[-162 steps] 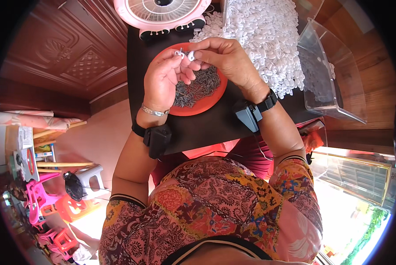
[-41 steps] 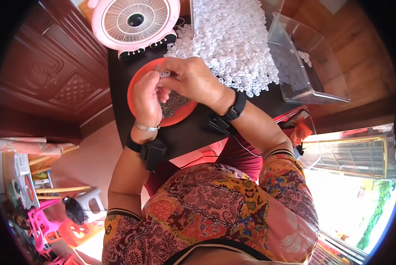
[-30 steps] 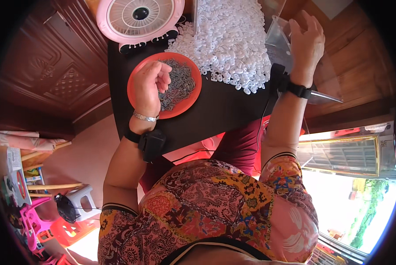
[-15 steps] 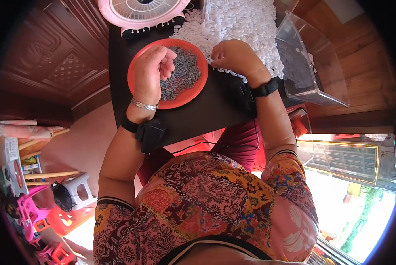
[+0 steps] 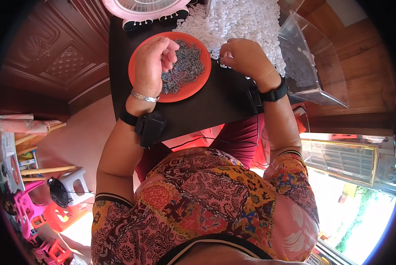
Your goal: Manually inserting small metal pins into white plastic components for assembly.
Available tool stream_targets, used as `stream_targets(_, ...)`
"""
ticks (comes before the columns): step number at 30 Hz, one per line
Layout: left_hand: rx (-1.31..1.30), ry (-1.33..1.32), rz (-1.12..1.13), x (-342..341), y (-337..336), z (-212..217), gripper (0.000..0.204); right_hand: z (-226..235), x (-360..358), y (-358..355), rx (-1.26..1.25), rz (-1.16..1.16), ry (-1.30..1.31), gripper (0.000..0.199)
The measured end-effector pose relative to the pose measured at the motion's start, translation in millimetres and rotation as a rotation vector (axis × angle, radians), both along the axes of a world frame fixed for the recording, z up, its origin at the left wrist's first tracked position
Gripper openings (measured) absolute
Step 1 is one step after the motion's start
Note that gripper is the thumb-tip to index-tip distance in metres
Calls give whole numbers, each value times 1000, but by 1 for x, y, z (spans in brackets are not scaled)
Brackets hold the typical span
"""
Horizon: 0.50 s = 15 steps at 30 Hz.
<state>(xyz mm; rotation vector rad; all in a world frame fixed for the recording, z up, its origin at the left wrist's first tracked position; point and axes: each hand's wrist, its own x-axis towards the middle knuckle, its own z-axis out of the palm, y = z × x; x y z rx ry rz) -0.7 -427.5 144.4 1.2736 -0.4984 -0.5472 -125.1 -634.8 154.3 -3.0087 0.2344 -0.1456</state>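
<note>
One orange plate (image 5: 140,57) of small grey pieces (too many to count) sits under the left hand (image 5: 151,62), fingers curled together; the right hand (image 5: 244,57), fingers bunched, touches one white heap (image 5: 242,22) near the dark surface's (image 5: 215,106) far edge.

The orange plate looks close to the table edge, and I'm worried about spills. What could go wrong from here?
The orange plate of small dark pieces sits near the front edge of the dark table; a push from the left hand resting in it might slide it off. The right hand works at the rim of the white pile, so loose bits could get swept off the table.
</note>
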Motion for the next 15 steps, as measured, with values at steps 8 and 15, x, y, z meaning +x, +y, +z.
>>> stream_targets(8,-3,9,-24,2,-3,-1,26,-15,-4,-5,-47,-30,29,9)
stream_targets(15,39,-20,-14,6,-2,-3,28,-19,1,-11,15,8,7,11)
